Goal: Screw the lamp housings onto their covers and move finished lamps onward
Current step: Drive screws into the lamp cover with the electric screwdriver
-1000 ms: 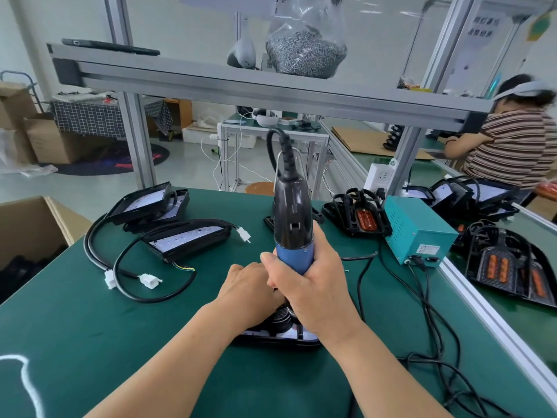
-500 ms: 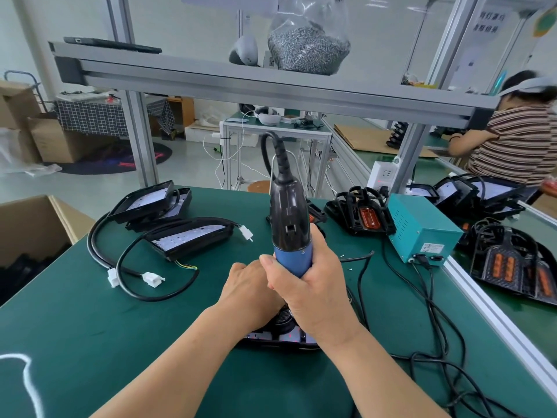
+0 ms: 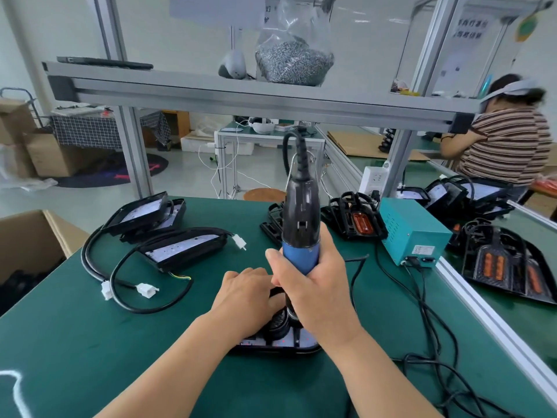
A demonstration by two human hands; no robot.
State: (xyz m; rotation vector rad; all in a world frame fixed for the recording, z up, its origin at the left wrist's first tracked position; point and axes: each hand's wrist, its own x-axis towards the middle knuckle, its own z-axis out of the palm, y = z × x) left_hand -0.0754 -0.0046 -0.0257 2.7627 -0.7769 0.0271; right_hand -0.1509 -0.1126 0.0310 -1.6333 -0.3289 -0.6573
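Note:
A black lamp (image 3: 277,342) lies flat on the green table (image 3: 75,342), close in front of me, mostly hidden under my hands. My right hand (image 3: 313,285) grips the blue band of an upright black electric screwdriver (image 3: 300,218), its tip pressed down into the lamp. My left hand (image 3: 245,297) rests on the lamp's left side and holds it down. Two more lamps with cables lie to the left: one (image 3: 184,247) near the middle, another (image 3: 144,214) behind it.
A teal power box (image 3: 413,236) with trailing black cables (image 3: 428,327) stands at right. Black covers with orange lenses (image 3: 355,220) lie behind the screwdriver. An open cardboard box (image 3: 27,239) sits at left. A bag of screws (image 3: 294,64) rests on the shelf. A person works at far right.
The screwdriver and both hands stay on the lamp; only the view has shifted slightly.

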